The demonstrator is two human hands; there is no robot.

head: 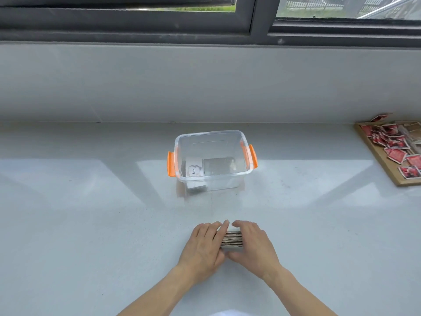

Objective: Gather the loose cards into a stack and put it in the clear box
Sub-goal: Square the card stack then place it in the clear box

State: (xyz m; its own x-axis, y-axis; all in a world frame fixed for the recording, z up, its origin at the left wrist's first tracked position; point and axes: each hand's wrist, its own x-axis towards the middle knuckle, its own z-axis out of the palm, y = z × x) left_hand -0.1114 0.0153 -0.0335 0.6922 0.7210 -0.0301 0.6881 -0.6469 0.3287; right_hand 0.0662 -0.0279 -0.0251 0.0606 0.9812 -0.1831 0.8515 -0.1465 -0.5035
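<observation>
Together, left hand (203,244) and right hand (252,244) fingers press the card stack (231,240) between them.

Your pale, glossy counter (91,213) carries a clear box (211,160) at its middle, a card stack (231,239) nearer you between your hands, and a board (373,156) far right.

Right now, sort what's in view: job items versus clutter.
Job: card stack, squeezed between left hand and right hand; clear box, cards already inside.
Clutter: tray of red packets, far right.
</observation>
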